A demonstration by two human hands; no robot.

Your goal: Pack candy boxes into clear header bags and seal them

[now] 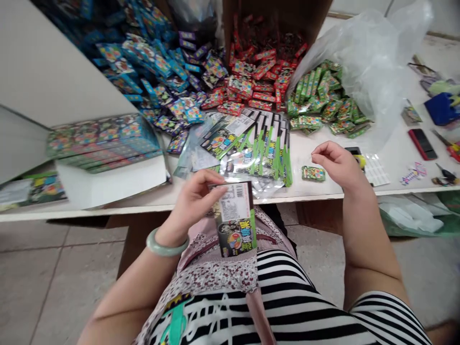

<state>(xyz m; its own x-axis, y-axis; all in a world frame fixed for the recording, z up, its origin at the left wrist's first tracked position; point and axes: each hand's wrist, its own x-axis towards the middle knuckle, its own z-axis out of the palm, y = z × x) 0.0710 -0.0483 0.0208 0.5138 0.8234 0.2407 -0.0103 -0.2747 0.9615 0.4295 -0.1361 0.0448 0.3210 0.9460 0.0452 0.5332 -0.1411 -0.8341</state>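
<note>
My left hand (199,201) pinches the top edge of a flat black-and-green printed candy packet (235,235), which hangs in front of the table edge and has a white label near its top. My right hand (338,163) is above the table with thumb and fingertips pressed together. Whether anything is between those fingers cannot be made out. Just below its fingertips, a small green packet (313,173) lies by itself near the table's front edge. Similar flat black-and-green packets (269,148) lie fanned out beyond my hands, partly covered by clear plastic.
Piles of small blue packets (158,62), purple packets (215,67), red packets (264,72) and green packets (323,96) line the back. Display boxes (104,139) stand at left. A clear plastic bag (373,62), a red-and-black device (422,143) and a blue holder (442,109) are at right.
</note>
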